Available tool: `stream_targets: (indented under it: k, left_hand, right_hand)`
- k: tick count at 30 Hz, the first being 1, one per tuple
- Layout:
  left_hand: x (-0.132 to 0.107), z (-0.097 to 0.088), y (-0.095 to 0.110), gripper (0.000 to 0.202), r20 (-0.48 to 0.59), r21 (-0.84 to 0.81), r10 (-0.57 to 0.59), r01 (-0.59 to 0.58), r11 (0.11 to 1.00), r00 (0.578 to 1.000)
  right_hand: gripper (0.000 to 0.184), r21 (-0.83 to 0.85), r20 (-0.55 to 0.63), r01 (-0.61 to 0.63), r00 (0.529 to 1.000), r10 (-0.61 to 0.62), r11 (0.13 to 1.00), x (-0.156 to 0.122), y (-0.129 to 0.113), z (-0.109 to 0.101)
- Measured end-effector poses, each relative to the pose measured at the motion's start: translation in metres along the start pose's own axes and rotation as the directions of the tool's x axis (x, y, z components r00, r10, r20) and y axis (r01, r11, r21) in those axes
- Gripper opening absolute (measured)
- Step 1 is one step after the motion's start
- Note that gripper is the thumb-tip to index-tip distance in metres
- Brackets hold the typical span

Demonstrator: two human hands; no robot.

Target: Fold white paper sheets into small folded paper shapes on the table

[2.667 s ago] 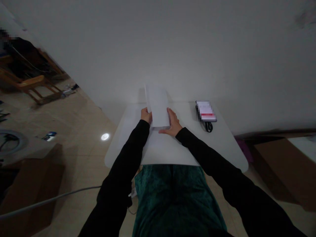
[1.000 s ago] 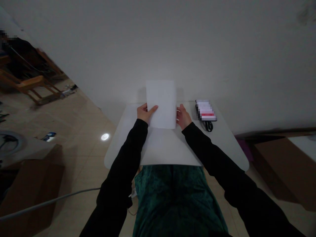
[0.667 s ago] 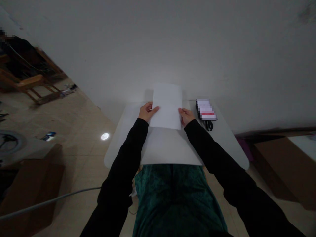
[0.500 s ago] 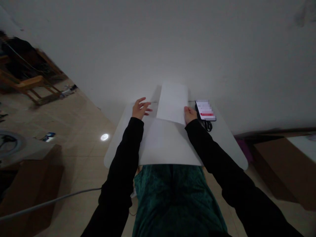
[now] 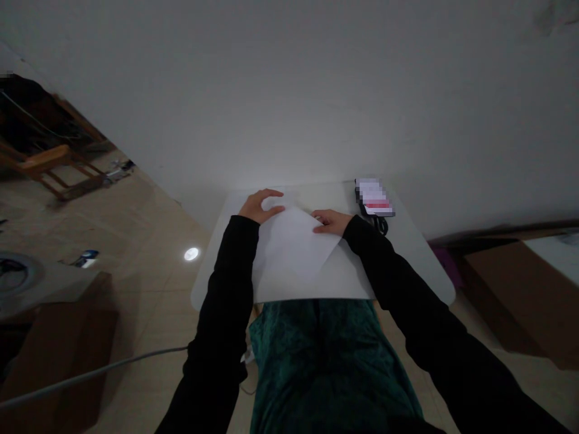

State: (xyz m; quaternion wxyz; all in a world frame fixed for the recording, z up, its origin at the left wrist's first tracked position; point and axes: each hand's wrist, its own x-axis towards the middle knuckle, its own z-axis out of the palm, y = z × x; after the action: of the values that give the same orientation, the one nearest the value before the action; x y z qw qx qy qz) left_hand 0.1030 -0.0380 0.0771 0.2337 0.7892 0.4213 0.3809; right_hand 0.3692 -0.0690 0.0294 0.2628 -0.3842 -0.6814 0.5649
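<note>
A white sheet of paper [image 5: 296, 244] lies slanted over the white table [image 5: 398, 265], one corner pointing away from me. My right hand [image 5: 333, 222] grips the paper's upper right edge between thumb and fingers. At the upper left edge is my left hand [image 5: 261, 207], its thumb and fingers spread apart in a C shape. The left thumb tip is close to the paper; whether it touches I cannot tell. Just beyond my right hand, a phone [image 5: 374, 196] with a lit screen rests on a dark object with a black cord [image 5: 381, 226].
A grey wall [image 5: 289, 90] rises behind the table's far edge. Cardboard boxes stand on the floor at the right [image 5: 520, 289] and at the lower left [image 5: 67, 349]. A grey cable [image 5: 99, 369] crosses the left side, and a wooden chair [image 5: 49, 160] stands farther back.
The paper has come down from a raised, upright position to the tabletop and turned. My right hand has shifted left along with it, and my left hand has moved slightly right.
</note>
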Motion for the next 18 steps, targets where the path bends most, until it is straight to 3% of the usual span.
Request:
stream_targets:
  k: [3,5,8,11,14,18]
  left_hand:
    - [0.002,0.020,-0.001,0.048,0.093,0.168,0.092,-0.107,0.980,0.991]
    - [0.003,0.028,0.003,0.037,0.118,0.288,0.114,-0.143,0.947,0.987]
    - [0.003,0.028,0.007,0.015,0.113,0.468,0.091,-0.134,0.873,0.989]
    - [0.002,0.023,0.007,0.012,0.058,0.574,0.076,-0.095,0.813,0.995]
    - [0.001,0.030,0.007,0.012,0.052,0.632,0.144,-0.145,0.762,0.988]
    - [0.000,0.057,0.011,0.017,0.162,0.648,0.242,-0.288,0.705,0.957]
  right_hand:
    - [0.035,-0.163,-0.009,0.098,0.995,-0.101,0.982,0.001,-0.001,-0.003]
    - [0.024,-0.368,-0.095,0.100,0.985,-0.145,0.925,0.003,-0.001,-0.004]
    - [0.016,-0.608,-0.314,-0.066,0.935,-0.164,0.791,0.005,0.001,-0.007]
    - [0.013,-0.646,-0.495,-0.188,0.841,-0.218,0.740,0.003,0.002,-0.011]
    - [0.015,-0.729,-0.501,-0.173,0.795,-0.343,0.663,0.002,0.001,-0.008]
    - [0.021,-0.866,-0.390,-0.133,0.783,-0.485,0.482,0.005,-0.004,0.009]
